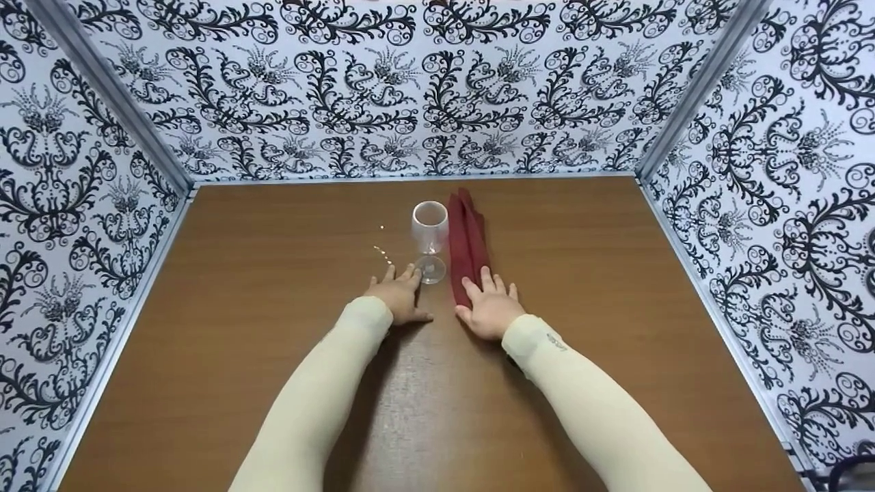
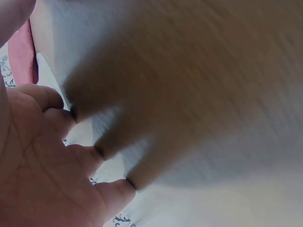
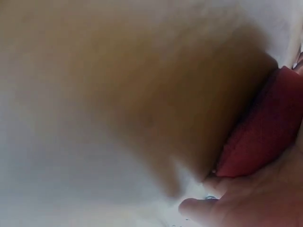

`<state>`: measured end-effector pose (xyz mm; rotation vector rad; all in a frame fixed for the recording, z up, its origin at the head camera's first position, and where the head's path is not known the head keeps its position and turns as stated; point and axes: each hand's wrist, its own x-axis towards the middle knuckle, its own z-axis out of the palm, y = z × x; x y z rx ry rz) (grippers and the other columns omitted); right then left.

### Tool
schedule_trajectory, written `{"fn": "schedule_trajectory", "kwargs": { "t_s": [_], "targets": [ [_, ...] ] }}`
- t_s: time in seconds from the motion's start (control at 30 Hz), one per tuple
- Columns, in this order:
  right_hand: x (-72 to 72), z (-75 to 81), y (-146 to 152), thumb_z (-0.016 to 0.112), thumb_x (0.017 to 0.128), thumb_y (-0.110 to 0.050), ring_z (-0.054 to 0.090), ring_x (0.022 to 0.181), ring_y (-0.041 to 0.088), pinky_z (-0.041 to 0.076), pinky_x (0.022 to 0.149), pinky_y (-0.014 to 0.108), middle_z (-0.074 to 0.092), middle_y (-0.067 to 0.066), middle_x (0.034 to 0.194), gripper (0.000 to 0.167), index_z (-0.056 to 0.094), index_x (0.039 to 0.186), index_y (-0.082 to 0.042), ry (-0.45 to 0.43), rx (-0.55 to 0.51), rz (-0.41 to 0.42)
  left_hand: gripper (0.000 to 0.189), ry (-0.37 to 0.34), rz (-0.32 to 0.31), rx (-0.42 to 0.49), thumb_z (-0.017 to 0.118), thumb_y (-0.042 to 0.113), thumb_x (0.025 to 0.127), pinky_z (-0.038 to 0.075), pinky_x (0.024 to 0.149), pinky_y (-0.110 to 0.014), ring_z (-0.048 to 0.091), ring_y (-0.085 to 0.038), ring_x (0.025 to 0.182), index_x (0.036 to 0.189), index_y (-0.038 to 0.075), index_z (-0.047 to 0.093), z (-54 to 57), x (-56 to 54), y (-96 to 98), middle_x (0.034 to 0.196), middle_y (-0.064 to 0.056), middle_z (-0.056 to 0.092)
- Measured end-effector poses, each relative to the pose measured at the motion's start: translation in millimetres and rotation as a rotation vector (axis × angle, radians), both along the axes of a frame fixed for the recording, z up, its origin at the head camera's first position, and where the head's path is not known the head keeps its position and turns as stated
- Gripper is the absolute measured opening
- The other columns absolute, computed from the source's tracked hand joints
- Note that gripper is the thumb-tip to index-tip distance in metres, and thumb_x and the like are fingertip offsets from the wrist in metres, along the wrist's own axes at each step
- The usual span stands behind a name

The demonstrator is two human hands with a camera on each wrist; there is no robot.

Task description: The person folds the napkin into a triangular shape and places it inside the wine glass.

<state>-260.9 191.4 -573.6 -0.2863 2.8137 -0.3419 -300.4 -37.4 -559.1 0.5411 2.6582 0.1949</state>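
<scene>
A clear stemmed glass (image 1: pixel 431 232) stands upright near the middle of the wooden table. My left hand (image 1: pixel 398 298) lies palm down with fingers spread, its index fingertip right at the glass's foot. Just right of the glass is a long folded red cloth (image 1: pixel 467 239). On its near end rests my right hand (image 1: pixel 491 311), fingers extended and holding nothing. In the left wrist view, the palm and fingertips of the left hand (image 2: pixel 42 161) meet the table. Red fabric (image 3: pixel 265 127) shows beside the right hand (image 3: pixel 255 198) in the right wrist view.
Small shiny drops (image 1: pixel 384 254) lie on the table (image 1: pixel 273 260) left of the glass. Patterned black-and-white walls (image 1: pixel 383 89) with metal corner posts (image 1: pixel 130 96) enclose the back and both sides. A dark curved object (image 1: pixel 851 471) shows at the lower right corner.
</scene>
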Motion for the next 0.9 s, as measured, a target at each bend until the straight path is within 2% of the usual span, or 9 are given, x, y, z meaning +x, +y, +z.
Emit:
{"fn": "schedule_trajectory", "kwargs": {
  "t_s": [0.1,0.17,0.27,0.33,0.4,0.63,0.9],
  "targets": [
    [-7.7,1.7,0,0.044,0.108,-0.057,0.024,0.159,0.048,0.017,0.126,0.070,0.022,0.027,0.173,0.069,0.040,0.163,-0.016,0.017,0.016,0.019,0.107,0.006,0.001,0.007,0.068,0.069,0.091,0.018,0.125,-0.072,0.010,-0.048,0.162,0.169,0.012,0.022,1.5,1.5,-0.7,0.177,-0.009,0.017],
    [-13.8,2.4,-1,0.043,0.108,-0.057,0.035,0.155,0.045,0.026,0.124,0.068,0.037,0.026,0.167,0.065,0.050,0.157,-0.015,0.050,0.033,0.036,0.107,0.006,0.002,0.005,0.069,0.068,0.091,0.018,0.125,-0.072,0.010,-0.048,0.162,0.169,0.012,0.022,1.3,2.4,-1.4,0.177,-0.010,0.017],
    [-22.9,2.9,-3,0.044,0.109,-0.053,0.058,0.133,0.047,0.045,0.111,0.065,0.060,0.025,0.143,0.056,0.065,0.141,-0.013,0.118,0.062,0.052,0.106,0.004,0.006,0.004,0.068,0.067,0.092,0.017,0.126,-0.072,0.009,-0.047,0.163,0.169,0.013,0.021,-1.1,3.2,-1.9,0.177,-0.009,0.015],
    [-26.7,6.6,-5,0.047,0.109,-0.050,0.065,0.116,0.047,0.053,0.100,0.063,0.067,0.023,0.127,0.050,0.071,0.131,-0.011,0.161,0.083,0.051,0.106,0.002,0.009,0.009,0.068,0.067,0.092,0.016,0.126,-0.071,0.008,-0.046,0.163,0.170,0.013,0.020,-3.2,2.9,-2.0,0.178,-0.009,0.015],
    [-31.4,9.1,-7,0.052,0.109,-0.047,0.066,0.108,0.046,0.054,0.095,0.061,0.069,0.022,0.119,0.046,0.074,0.123,-0.009,0.194,0.096,0.038,0.107,0.001,0.012,0.010,0.068,0.068,0.092,0.015,0.127,-0.071,0.007,-0.045,0.163,0.170,0.014,0.019,-5.5,1.6,-1.2,0.178,-0.008,0.014],
    [-49.2,5.3,-12,0.064,0.103,-0.046,0.066,0.110,0.045,0.055,0.095,0.060,0.073,0.020,0.117,0.037,0.078,0.111,-0.012,0.210,0.080,-0.065,0.108,-0.001,0.010,-0.007,0.069,0.068,0.091,0.016,0.127,-0.070,0.007,-0.044,0.164,0.170,0.015,0.017,-2.4,3.8,1.7,0.178,-0.006,0.013],
    [-54.0,5.4,-14,0.072,0.099,-0.036,0.068,0.113,0.045,0.057,0.095,0.059,0.070,0.021,0.118,0.028,0.074,0.113,-0.012,0.171,0.035,-0.126,0.108,0.016,0.005,-0.001,0.069,0.068,0.090,0.017,0.127,-0.071,0.009,-0.046,0.163,0.170,0.014,0.020,-4.6,3.4,0.8,0.178,-0.007,0.015]
  ]
}}
